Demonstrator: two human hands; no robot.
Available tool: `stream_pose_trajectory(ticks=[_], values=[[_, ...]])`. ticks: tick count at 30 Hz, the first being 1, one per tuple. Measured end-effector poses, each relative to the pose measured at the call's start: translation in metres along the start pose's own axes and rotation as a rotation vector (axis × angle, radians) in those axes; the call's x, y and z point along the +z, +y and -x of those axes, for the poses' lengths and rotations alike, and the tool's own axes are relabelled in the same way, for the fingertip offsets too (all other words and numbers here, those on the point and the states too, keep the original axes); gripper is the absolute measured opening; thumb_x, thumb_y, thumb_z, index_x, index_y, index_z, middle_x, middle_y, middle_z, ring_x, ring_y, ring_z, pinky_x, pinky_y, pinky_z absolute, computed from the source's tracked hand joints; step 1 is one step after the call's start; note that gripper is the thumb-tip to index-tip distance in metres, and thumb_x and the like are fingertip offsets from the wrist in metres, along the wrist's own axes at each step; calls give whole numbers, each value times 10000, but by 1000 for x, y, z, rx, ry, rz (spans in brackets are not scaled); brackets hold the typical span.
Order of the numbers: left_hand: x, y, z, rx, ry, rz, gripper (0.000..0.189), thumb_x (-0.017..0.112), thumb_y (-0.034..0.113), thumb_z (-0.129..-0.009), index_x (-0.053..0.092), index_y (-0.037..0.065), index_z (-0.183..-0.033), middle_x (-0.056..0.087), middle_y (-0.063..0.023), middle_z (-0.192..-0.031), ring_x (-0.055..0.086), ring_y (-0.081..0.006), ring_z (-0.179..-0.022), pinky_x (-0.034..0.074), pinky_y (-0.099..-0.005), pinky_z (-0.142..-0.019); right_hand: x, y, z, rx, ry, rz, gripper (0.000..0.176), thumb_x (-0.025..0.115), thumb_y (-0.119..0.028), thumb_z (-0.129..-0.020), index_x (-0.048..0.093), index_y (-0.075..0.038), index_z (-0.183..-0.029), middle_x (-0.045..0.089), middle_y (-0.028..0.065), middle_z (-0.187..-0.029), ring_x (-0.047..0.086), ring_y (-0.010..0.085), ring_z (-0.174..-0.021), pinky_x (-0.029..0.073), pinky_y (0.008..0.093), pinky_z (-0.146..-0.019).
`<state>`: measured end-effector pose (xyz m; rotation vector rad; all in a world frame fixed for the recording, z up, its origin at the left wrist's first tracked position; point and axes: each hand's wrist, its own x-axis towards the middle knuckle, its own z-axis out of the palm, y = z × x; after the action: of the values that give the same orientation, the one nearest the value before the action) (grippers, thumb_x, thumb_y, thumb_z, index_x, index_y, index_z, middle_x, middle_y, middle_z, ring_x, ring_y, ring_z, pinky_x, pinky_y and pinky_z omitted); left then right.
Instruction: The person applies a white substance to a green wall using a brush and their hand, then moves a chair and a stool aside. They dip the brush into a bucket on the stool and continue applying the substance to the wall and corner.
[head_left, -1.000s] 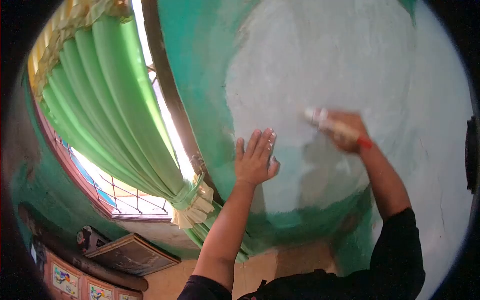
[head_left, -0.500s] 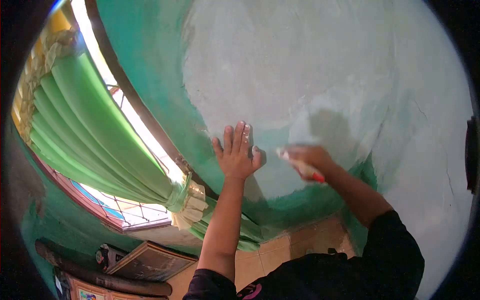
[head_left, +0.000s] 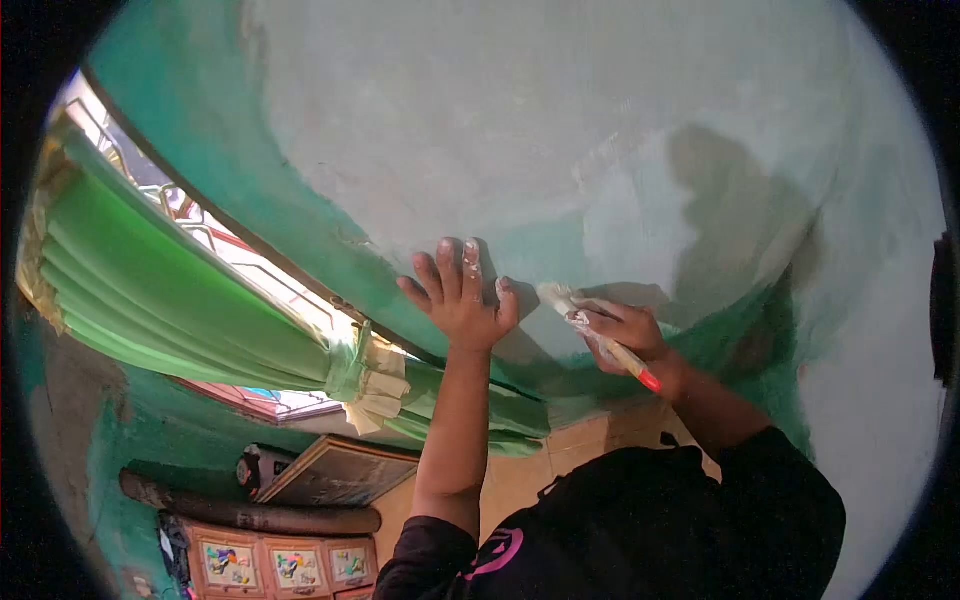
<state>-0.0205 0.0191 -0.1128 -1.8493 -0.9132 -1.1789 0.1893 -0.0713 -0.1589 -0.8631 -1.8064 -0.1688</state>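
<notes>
My left hand (head_left: 463, 305) rests flat on the wall (head_left: 450, 140), its fingers spread and spotted with white paint. To its right, my right hand (head_left: 625, 335) grips a paintbrush (head_left: 632, 362) with a pale wooden handle and a red end. The whitish bristles point up and left and appear to be at the wall's surface, a short way from my left thumb. Pale grey-white paint covers much of the wall. Green shows along the left side and low down, with a thinner, see-through coat near the brush.
Left of my hands a green curtain (head_left: 190, 290) is tied back at a barred window (head_left: 270, 285). Below are a framed panel (head_left: 340, 470), a dark rolled tube (head_left: 250, 512) and a wooden cabinet (head_left: 285, 565). Tiled floor (head_left: 580, 445) lies under the wall.
The view has turned and shifted. My right hand with the paintbrush has moved slightly lower, and its bristles now show clearly. My left hand stays spread on the wall.
</notes>
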Motion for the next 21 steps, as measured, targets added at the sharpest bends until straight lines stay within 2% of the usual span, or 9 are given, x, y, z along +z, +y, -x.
stream_pose_trajectory(ticks=[3, 5, 7, 10, 13, 14, 15, 17, 21], values=[[11, 3, 17, 8, -2, 12, 617, 482, 332, -744, 444, 59, -1296, 253, -158, -1452, 87, -400, -1364, -19, -561, -1070, -8, 13, -3, 127, -91, -125, 251, 660, 11, -704, 636, -82, -936, 652, 136, -938, 662, 226, -727, 525, 271, -578], [18, 5, 32, -41, 26, 8, 544, 487, 357, -715, 551, 77, -1177, 291, -151, -1432, 102, -402, -1362, -23, -567, -1070, -29, 10, -35, 125, 15, -249, 223, 667, 10, -697, 627, -52, -907, 647, 145, -946, 664, 237, -745, 526, 273, -590], [23, 9, 42, -50, 24, -15, 542, 473, 362, -727, 540, 67, -1176, 272, -162, -1440, 95, -419, -1358, -23, -579, -1064, -44, 15, -61, 60, 84, -275, 221, 671, 6, -702, 596, -26, -908, 639, 178, -949, 665, 260, -757, 528, 282, -608], [32, 9, 50, -29, 94, -14, 553, 435, 371, -762, 473, 72, -1226, 252, -153, -1452, 99, -420, -1356, -19, -592, -1059, -48, 24, -67, -64, 259, -288, 238, 663, -24, -741, 546, -50, -947, 626, 240, -932, 664, 295, -765, 538, 312, -638], [29, 8, 49, -3, 52, -65, 640, 414, 380, -811, 317, 92, -1374, 201, -170, -1467, 92, -419, -1356, -3, -574, -1065, -11, 38, -26, -67, 306, -368, 231, 669, -21, -752, 624, -70, -973, 633, 180, -978, 669, 247, -804, 551, 297, -627], [28, 8, 49, -8, 45, -70, 640, 414, 380, -811, 317, 92, -1374, 201, -170, -1467, 92, -419, -1356, -3, -574, -1065, -7, 37, -13, -16, 152, -351, 217, 672, -35, -756, 628, -75, -965, 633, 174, -994, 670, 253, -797, 552, 298, -608], [29, 7, 49, 8, 62, -57, 641, 418, 386, -806, 330, 90, -1368, 212, -169, -1463, 94, -419, -1356, -4, -574, -1066, 12, 40, 4, -27, 196, -453, 238, 674, -46, -757, 620, -74, -986, 634, 170, -1002, 670, 243, -783, 551, 294, -594], [31, 6, 50, 25, 85, -36, 642, 423, 391, -801, 343, 89, -1362, 223, -169, -1460, 96, -419, -1356, -5, -573, -1066, 12, 29, 27, 219, -58, -356, 253, 672, -33, -750, 615, -66, -994, 637, 155, -1003, 669, 229, -791, 549, 294, -608], [29, 6, 57, -13, 56, 27, 608, 454, 402, -765, 437, 114, -1300, 306, -172, -1415, 99, -413, -1358, -33, -580, -1059, 23, 26, 44, 332, -98, -379, 245, 652, -49, -766, 615, -71, -1007, 644, 131, -980, 664, 230, -772, 541, 303, -622]])
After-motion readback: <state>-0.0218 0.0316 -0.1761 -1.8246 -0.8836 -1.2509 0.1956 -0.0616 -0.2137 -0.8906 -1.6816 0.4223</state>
